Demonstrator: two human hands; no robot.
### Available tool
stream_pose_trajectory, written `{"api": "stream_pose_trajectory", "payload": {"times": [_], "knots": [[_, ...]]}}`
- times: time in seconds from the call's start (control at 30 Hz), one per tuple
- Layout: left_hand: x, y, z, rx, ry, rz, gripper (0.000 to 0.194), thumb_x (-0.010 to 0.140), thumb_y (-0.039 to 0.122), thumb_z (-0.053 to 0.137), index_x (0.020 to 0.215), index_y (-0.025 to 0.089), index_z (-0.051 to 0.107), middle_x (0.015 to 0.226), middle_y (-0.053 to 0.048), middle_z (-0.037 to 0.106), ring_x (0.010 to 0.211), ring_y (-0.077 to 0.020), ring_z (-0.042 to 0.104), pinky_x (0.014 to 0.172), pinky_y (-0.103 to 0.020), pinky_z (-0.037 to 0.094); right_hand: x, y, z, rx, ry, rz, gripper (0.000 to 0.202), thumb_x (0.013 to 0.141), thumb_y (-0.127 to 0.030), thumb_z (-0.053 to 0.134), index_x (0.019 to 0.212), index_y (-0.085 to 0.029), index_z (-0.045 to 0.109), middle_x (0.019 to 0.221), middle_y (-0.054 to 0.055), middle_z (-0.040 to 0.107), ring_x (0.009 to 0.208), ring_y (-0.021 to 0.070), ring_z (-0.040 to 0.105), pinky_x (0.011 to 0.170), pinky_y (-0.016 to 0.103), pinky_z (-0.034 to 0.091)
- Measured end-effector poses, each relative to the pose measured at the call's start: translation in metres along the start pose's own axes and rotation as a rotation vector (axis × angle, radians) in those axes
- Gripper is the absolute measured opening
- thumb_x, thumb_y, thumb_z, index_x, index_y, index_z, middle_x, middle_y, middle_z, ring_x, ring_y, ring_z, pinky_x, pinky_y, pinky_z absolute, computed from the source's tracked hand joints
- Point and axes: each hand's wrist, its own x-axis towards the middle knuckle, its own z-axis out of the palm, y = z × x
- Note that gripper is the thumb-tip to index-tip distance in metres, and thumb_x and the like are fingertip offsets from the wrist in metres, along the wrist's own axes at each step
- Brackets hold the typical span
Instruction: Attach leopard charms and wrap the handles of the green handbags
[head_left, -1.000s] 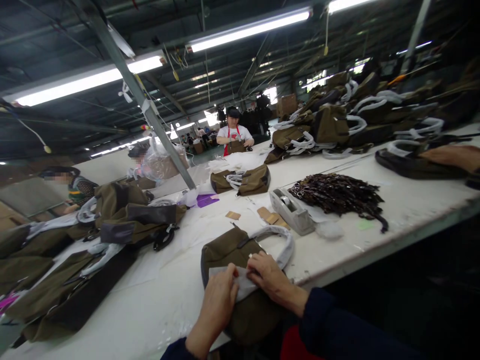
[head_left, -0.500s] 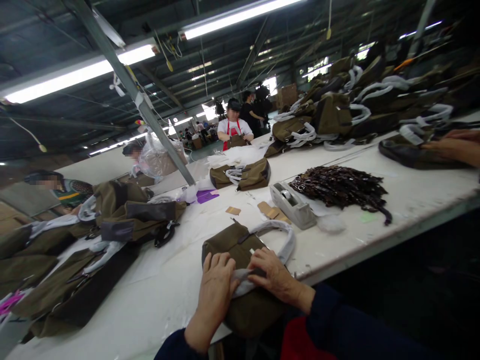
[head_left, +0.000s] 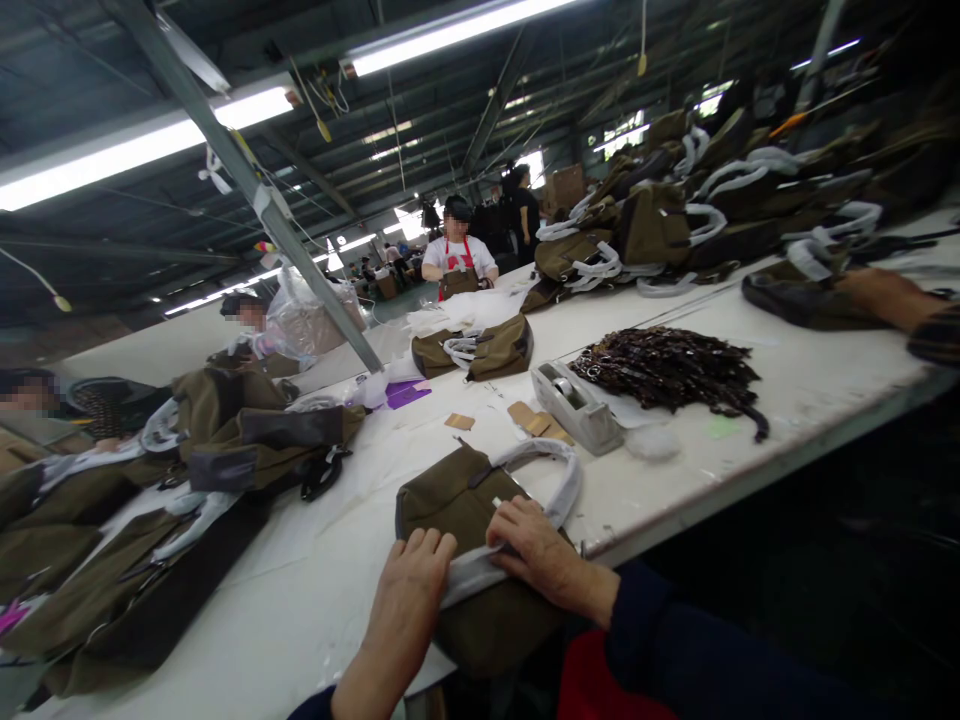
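Note:
An olive-green handbag (head_left: 442, 490) lies at the table's front edge, its near part hanging toward me. One handle, wrapped in white covering (head_left: 574, 480), loops out on the bag's far right side. A second white-wrapped handle (head_left: 472, 577) stretches across the bag between my hands. My left hand (head_left: 420, 575) has its fingers curled over this handle's left end. On the right end, my right hand (head_left: 532, 545) pinches the wrapping with bent fingers. Both palms and the undersides of the fingers are hidden.
A grey tape dispenser (head_left: 577, 408) stands beyond the bag, beside a heap of dark brown straps (head_left: 667, 368). Bags are piled at left (head_left: 262, 430) and right (head_left: 652, 225). At far right a co-worker's hand (head_left: 885, 295) rests on another bag. A slanted metal post (head_left: 315, 265) rises behind.
My left hand has moved slightly left and down along the handle, so more of the white wrapping shows between my hands. The whole view has shifted a little.

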Motion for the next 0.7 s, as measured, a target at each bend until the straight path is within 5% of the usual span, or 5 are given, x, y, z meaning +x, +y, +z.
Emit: {"api": "stream_pose_trajectory", "payload": {"times": [0.23,0.37,0.7], "knots": [[-0.015,-0.003,0.010,0.055,0.135,0.264,0.012,0.092,0.010,0.054,0.092,0.021,0.059,0.090,-0.002,0.058,0.080,-0.0202,0.049,0.071,-0.034,0.036,-0.001,-0.001,-0.001,-0.069,-0.016,-0.037,0.013,0.085,-0.016,0.067,0.093,-0.022,0.058,0.102,0.001,0.056,0.098,0.0199,0.043,0.087,0.033,0.031],[-0.024,-0.016,0.016,-0.062,0.101,0.390,0.014,0.092,0.007,0.054,0.095,0.020,0.057,0.093,-0.002,0.058,0.080,-0.0194,0.049,0.069,-0.032,0.036,-0.001,-0.001,-0.001,-0.080,-0.023,-0.050,0.014,0.084,-0.015,0.066,0.091,-0.023,0.058,0.103,0.001,0.055,0.098,0.0196,0.043,0.086,0.034,0.030],[-0.027,-0.017,-0.006,-0.357,-0.150,0.245,0.016,0.091,0.021,0.051,0.078,0.021,0.059,0.088,-0.003,0.063,0.087,-0.0206,0.056,0.080,-0.033,0.045,-0.005,-0.003,-0.006,-0.014,-0.038,-0.129,0.018,0.075,-0.017,0.069,0.088,-0.023,0.058,0.100,-0.001,0.057,0.096,0.0182,0.044,0.087,0.034,0.029]]}}
